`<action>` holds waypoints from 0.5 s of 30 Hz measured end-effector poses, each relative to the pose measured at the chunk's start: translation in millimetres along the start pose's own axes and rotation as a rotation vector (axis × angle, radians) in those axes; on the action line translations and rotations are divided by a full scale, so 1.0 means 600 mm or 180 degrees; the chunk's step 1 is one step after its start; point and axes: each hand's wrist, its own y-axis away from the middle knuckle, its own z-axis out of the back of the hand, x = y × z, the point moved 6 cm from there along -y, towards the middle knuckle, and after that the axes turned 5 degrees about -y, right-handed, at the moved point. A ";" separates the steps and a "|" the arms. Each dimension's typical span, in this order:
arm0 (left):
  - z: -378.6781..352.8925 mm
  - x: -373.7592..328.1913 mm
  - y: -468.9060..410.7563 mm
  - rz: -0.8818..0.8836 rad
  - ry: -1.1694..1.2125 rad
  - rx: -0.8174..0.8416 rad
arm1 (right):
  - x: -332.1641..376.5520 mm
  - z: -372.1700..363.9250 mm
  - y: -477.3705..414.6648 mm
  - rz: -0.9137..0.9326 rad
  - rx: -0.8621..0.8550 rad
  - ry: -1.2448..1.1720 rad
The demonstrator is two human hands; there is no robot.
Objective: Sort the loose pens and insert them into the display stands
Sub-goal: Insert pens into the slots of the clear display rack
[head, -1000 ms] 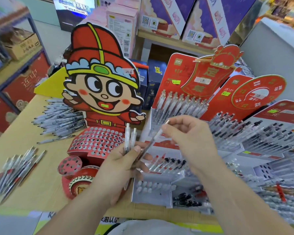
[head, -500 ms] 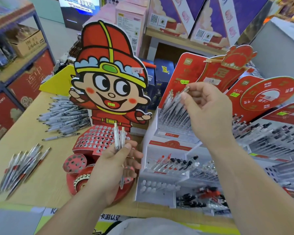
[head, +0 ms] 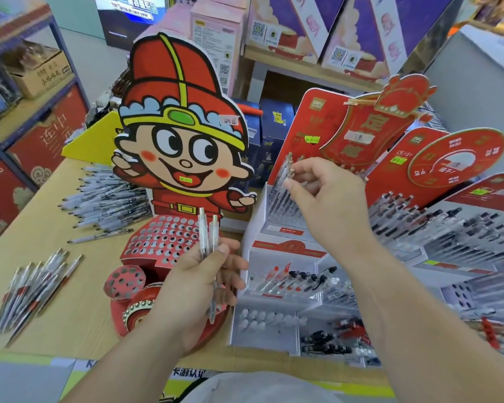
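Right hand [head: 329, 202] pinched one pen [head: 283, 175] over the stand's packed top row [head: 287, 207], left hand [head: 198, 289] gripped two spare pens [head: 207, 237], and any skew could have knocked its neighbours.

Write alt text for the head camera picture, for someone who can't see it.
A person's right hand pinches a clear pen at the top row of a tiered pen display stand, while the left hand holds more pens upright. Loose pens lie in piles on the wooden table, beside a red cartoon-figure stand.
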 end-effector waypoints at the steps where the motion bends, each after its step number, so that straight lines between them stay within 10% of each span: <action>1: -0.002 0.000 0.001 0.0005 0.0006 0.0022 | 0.000 -0.002 -0.001 -0.0015 0.0017 0.0029; 15: -0.034 -0.009 0.010 -0.0164 -0.0184 0.0463 | 0.014 0.021 0.031 -0.0065 -0.0196 -0.0217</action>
